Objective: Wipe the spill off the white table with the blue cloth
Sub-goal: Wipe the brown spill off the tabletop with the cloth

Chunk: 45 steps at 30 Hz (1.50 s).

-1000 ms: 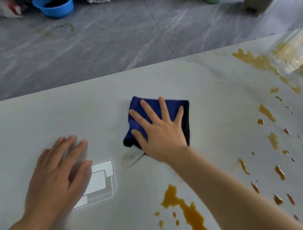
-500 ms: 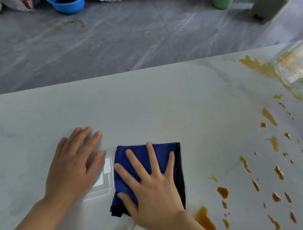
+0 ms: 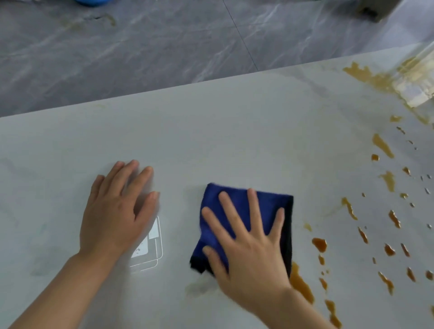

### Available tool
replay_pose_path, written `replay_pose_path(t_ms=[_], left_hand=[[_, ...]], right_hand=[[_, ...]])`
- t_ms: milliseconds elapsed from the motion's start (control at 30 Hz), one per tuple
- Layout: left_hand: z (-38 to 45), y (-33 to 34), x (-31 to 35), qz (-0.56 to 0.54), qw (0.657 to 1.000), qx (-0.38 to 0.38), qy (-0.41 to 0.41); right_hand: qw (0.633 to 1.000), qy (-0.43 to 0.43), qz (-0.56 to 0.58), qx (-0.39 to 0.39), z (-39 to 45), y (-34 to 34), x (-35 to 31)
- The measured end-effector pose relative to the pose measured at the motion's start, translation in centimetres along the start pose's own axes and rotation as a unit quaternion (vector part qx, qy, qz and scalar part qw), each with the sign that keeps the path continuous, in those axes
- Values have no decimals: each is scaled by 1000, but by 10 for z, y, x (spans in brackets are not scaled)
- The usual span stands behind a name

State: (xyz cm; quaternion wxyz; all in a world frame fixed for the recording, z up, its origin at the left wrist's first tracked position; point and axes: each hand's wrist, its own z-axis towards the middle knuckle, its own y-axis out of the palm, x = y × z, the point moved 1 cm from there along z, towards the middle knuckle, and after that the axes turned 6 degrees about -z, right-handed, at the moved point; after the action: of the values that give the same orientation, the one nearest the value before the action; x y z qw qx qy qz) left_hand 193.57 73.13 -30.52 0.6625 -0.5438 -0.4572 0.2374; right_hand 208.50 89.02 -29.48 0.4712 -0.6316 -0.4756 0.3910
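Pressing flat on the cloth (image 3: 237, 206), the right hand (image 3: 249, 249) has its fingers spread and straight, not curled round the fabric. The cloth is blue with a dark edge, folded to a rough square, and lies on the white bench (image 3: 211, 129) near the front, right of centre. The left hand (image 3: 115, 211) rests palm down on the bench just left of the cloth, apart from it, fingers straight and together, holding nothing; it partly covers a pale outlined mark (image 3: 152, 244) on the surface. The spill (image 3: 300, 285), amber-brown, touches the cloth's lower right corner and scatters in drops and streaks over the right side of the bench, up to a larger patch at the far right. Beyond the bench lies a grey tiled floor (image 3: 164, 47), where part of a blue bowl (image 3: 92, 1) shows at the top edge; its contents cannot be seen.
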Motion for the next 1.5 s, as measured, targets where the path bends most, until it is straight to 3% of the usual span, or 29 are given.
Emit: replay_pose_path(t_ms=[267, 533, 767, 900, 1100, 1267, 1400, 1500], left_hand=[[1, 5, -4, 5, 1000, 9, 12], [-1, 4, -4, 4, 1000, 16, 21], [1, 10, -10, -8, 999, 36, 30], [3, 14, -15, -20, 998, 41, 31], [4, 20, -25, -41, 997, 57, 32], [6, 34, -51, -65, 995, 54, 53], [5, 44, -75, -54, 998, 25, 12], [3, 44, -72, -84, 996, 38, -1]], right_hand=[[997, -81, -6, 13, 25, 2, -20], [998, 47, 15, 34, 23, 3, 9], [1000, -14, 16, 17, -10, 7, -8], [998, -17, 14, 58, 37, 0, 28], [989, 141, 12, 35, 50, -5, 136], [997, 74, -19, 20, 14, 0, 107], [999, 1, -28, 36, 46, -6, 130], [995, 81, 13, 55, 86, -12, 179]])
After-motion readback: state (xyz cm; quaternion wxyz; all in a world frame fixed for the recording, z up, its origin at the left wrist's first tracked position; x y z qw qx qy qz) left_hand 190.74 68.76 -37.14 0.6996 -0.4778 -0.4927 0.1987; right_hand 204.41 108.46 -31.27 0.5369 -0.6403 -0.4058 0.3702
